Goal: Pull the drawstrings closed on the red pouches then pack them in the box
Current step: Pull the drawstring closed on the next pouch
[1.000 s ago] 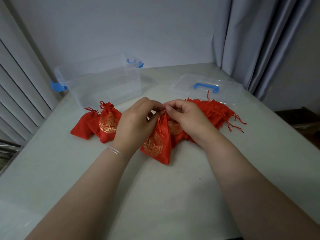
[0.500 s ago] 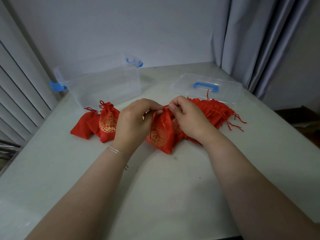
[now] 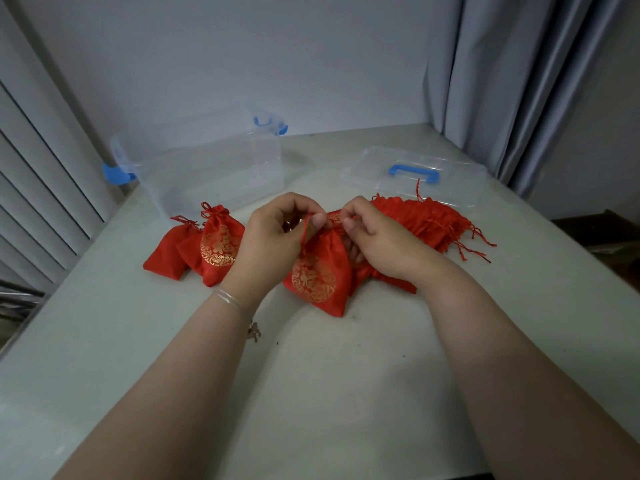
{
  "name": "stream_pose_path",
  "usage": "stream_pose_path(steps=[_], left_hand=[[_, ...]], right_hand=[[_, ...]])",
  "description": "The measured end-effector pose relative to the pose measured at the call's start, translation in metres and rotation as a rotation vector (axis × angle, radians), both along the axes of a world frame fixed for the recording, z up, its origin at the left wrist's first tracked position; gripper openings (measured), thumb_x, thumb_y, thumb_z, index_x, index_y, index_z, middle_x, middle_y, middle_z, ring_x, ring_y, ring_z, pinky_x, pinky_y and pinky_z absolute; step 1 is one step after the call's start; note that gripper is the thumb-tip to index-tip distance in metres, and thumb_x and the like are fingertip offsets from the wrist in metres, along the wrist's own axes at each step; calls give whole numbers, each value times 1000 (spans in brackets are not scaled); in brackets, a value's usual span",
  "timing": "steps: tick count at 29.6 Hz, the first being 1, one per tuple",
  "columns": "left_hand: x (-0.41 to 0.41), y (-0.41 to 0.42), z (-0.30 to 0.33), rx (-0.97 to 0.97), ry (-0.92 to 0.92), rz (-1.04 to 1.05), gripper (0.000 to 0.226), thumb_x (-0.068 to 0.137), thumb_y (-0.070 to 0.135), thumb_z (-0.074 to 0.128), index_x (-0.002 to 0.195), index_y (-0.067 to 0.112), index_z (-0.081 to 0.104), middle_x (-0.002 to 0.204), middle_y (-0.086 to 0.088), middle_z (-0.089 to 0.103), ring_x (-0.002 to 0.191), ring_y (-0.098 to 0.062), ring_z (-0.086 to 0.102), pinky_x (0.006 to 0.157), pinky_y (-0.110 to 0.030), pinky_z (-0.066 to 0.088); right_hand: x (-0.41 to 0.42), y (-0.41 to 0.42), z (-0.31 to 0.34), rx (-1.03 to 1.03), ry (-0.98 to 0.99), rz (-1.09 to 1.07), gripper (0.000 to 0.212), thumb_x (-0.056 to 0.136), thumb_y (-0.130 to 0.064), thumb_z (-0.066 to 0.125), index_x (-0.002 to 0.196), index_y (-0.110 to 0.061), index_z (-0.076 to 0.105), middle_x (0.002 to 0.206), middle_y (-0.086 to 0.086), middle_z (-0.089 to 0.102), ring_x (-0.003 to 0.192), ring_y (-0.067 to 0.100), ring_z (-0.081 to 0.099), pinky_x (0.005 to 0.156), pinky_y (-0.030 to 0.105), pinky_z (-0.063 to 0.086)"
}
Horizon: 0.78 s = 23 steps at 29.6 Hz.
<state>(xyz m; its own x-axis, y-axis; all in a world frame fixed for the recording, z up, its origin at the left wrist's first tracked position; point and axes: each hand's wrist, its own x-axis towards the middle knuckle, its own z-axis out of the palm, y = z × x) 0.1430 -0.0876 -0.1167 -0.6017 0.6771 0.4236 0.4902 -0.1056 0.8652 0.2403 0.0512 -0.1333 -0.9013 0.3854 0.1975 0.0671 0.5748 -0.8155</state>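
Two bare forearms come in from the bottom edge and meet over the middle of the pale tabletop [image 3: 346, 393], with a thin bangle [image 3: 232, 299] and a little charm on the left wrist. The left hand [image 3: 273, 244] has its grip pinched on the top edge of a red pouch [image 3: 320, 271], thumb and forefinger pressed together on the fabric right at the mouth. The right hand [image 3: 377, 237] is just beside it, fingers curled in and pinching the same gathered top from the other side, though I can't really tell if it's got the drawstring or just cloth. That pouch hangs down from the two grips with its bottom corner touching the tabletop, gold round print facing up toward the camera. Off to the left there's a small cluster of closed pouches [image 3: 204, 251] already cinched, lying against each other, one showing the same gold print. Behind the right hand is a flat pile of open pouches [image 3: 429, 220] with loose red strings trailing out to the right. Further back on the left sits the clear plastic box [image 3: 207, 168] with blue latches, nothing red in it as far as I can see. Back right is its clear lid [image 3: 415, 174] lying flat with a blue handle, just past the pile. Grey curtain [image 3: 519, 81] hangs in the far right corner.
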Motion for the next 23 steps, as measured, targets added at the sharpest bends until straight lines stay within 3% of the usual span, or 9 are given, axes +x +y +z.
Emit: stream_pose_path(steps=[2, 4, 8, 12, 14, 17, 19, 21, 23], left_hand=[[-1, 0, 2, -13, -114, 8, 9, 86, 12, 68, 91, 18, 64, 80, -11, 70, 78, -20, 67, 75, -31, 53], [-2, 0, 4, -24, -263, 13, 17, 84, 11, 70, 90, 16, 55, 72, -9, 68, 74, -18, 65, 71, -28, 48], [-7, 1, -1, -131, -330, 69, 37, 82, 11, 71, 65, 16, 39, 52, 6, 62, 71, -15, 64, 61, -29, 39], [-7, 2, -3, -255, -341, 76, 27, 83, 17, 70, 63, 14, 52, 58, 5, 66, 53, -10, 48, 50, -22, 33], [-10, -1, -1, -306, -335, -2, 18, 86, 19, 69, 71, 15, 60, 63, 4, 67, 61, -13, 51, 58, -25, 37], [-12, -6, -1, -353, -264, -58, 11, 91, 18, 62, 81, 16, 66, 69, 5, 70, 73, -16, 56, 72, -32, 41], [-14, -7, -1, -385, -196, -52, 13, 92, 16, 61, 83, 17, 69, 76, -6, 72, 75, -22, 57, 75, -36, 44], [-15, -8, 0, -419, -162, -78, 8, 89, 14, 65, 86, 18, 71, 83, -15, 70, 77, -25, 62, 82, -40, 51], [-13, -8, 1, -443, -147, -104, 9, 82, 11, 72, 89, 16, 71, 79, -6, 67, 75, -15, 63, 83, -35, 53]], right_hand=[[-1, -4, 2, -197, -7, 41, 20, 102, -20, 36, 85, -29, 43, 76, 3, 54, 69, 20, 57, 72, 42, 52], [-2, -9, 4, -266, -11, 33, 19, 102, -22, 36, 85, -26, 43, 72, 4, 53, 65, 17, 56, 68, 35, 51], [-5, -12, 0, 77, -8, -56, 19, 100, -29, 41, 85, -18, 46, 70, -1, 53, 67, 18, 56, 66, 35, 47], [-6, -16, -1, 199, 86, -59, 16, 97, -31, 48, 87, -18, 51, 80, -5, 56, 74, 9, 53, 65, 30, 39], [-7, -16, 0, 213, 107, -72, 15, 95, -31, 51, 88, -19, 52, 92, -1, 63, 84, 11, 57, 70, 29, 43], [-6, -15, 0, 259, 100, -98, 15, 95, -32, 51, 91, -18, 55, 92, -4, 59, 78, 6, 51, 65, 23, 37], [-6, -15, 0, 285, 105, -94, 16, 95, -32, 52, 91, -17, 55, 89, -6, 56, 75, 4, 49, 64, 22, 37], [-6, -16, 0, 331, 112, -82, 15, 94, -31, 53, 90, -17, 54, 88, -8, 52, 76, 8, 51, 66, 27, 41], [-6, -18, 2, 411, 98, -76, 14, 93, -31, 53, 89, -18, 53, 89, -8, 49, 79, 13, 53, 68, 34, 44]])
